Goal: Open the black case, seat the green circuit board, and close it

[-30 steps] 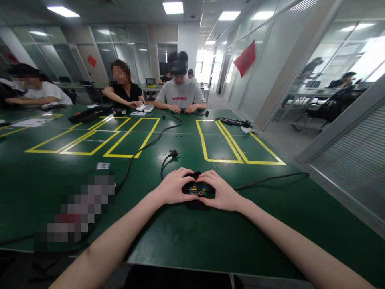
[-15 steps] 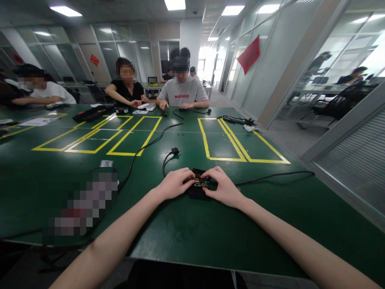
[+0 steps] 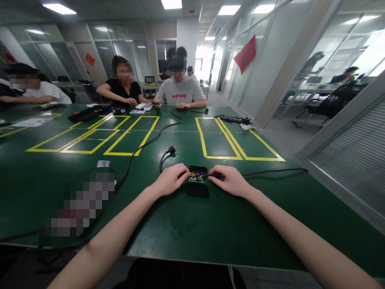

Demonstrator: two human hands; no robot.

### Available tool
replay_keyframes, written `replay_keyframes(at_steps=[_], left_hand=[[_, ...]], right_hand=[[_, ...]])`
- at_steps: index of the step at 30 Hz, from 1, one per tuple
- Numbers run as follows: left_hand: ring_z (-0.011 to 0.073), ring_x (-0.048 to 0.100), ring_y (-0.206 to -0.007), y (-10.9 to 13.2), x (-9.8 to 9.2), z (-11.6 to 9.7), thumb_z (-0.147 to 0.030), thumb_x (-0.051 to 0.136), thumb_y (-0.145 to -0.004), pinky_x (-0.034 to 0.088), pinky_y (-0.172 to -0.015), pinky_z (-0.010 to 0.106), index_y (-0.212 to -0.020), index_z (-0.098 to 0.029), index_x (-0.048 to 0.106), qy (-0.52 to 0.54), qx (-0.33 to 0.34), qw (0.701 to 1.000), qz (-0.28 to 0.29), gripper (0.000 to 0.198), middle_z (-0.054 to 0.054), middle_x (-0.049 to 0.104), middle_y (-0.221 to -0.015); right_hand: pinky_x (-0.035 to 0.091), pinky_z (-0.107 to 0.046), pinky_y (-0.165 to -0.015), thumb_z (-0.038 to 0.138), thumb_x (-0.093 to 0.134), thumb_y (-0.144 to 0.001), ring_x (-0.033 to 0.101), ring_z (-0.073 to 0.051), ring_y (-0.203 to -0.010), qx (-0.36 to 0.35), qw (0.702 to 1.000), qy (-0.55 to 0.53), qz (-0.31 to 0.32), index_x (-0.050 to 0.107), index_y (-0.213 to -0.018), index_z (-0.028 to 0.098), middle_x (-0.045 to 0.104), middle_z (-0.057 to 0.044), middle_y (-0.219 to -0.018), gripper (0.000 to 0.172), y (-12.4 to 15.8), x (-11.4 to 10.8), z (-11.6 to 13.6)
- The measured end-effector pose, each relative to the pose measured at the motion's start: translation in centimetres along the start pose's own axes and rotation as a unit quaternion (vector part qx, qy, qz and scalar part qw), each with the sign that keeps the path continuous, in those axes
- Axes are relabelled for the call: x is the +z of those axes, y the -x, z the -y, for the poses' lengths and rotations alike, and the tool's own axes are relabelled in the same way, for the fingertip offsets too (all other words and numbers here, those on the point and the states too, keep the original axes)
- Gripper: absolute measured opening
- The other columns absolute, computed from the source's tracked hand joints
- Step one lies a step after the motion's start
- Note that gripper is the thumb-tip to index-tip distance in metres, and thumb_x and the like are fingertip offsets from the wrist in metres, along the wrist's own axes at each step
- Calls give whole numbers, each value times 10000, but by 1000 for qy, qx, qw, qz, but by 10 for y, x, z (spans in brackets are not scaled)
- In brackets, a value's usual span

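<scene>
Left hand (image 3: 171, 180) and right hand (image 3: 231, 180) pinch black cables (image 3: 273, 172) beside the circuit board (image 3: 196, 179), well inside the near counter edge (image 3: 210, 260).

Dim overall — ceiling lights (image 3: 171, 4) glow, the far window (image 3: 198, 64) glares, edges stretch.

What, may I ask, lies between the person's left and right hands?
Between the left hand and the right hand, the head view shows a small circuit board, with a far black casing part behind it and a near black casing part in front.
</scene>
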State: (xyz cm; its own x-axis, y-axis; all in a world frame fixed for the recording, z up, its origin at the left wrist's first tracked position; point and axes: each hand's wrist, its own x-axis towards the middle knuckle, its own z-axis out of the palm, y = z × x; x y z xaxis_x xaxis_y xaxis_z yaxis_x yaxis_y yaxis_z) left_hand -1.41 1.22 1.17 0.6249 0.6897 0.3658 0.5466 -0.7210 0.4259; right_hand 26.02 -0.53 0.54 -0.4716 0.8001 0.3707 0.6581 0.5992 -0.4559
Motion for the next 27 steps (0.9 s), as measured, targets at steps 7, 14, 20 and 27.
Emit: replay_keyframes(at_steps=[7, 14, 20, 27], left_hand=[[162, 592, -742, 6, -10, -8, -187, 532, -877, 477, -712, 273, -863, -176, 650, 61, 25, 998, 8, 119, 29, 646, -819], [114, 488, -594, 11, -6, -8, -164, 552, -734, 386, -579, 227, -728, -177, 591, 100, -3, 995, 30, 42, -23, 562, -662], [131, 543, -630, 10, -2, -5, -178, 590, -760, 400, -607, 237, -803, -191, 635, 36, -4, 999, 29, 64, -17, 618, -718], [148, 594, -699, 11, -2, -2, -166, 578, -828, 429, -656, 250, -878, -188, 707, 33, 7, 999, 21, 140, 7, 658, -798]], right_hand=[[417, -264, -552, 346, 604, -903, 534, -140, -572, -35, 998, -60, 7, 653, -763, 207, 628, -14, -665, 203, 3, -9, 12], [385, -243, -529, 284, 620, -855, 502, -121, -541, -42, 993, -90, 65, 633, -741, 203, 580, 10, -631, 140, 5, -4, 17], [389, -248, -566, 241, 617, -852, 517, -123, -547, -50, 997, -33, 52, 668, -833, 213, 598, 20, -655, 61, 4, -2, 10], [395, -240, -579, 376, 798, -797, 546, -132, -609, -74, 994, -39, 64, 626, -838, 201, 641, 4, -765, 248, 5, -2, 5]])
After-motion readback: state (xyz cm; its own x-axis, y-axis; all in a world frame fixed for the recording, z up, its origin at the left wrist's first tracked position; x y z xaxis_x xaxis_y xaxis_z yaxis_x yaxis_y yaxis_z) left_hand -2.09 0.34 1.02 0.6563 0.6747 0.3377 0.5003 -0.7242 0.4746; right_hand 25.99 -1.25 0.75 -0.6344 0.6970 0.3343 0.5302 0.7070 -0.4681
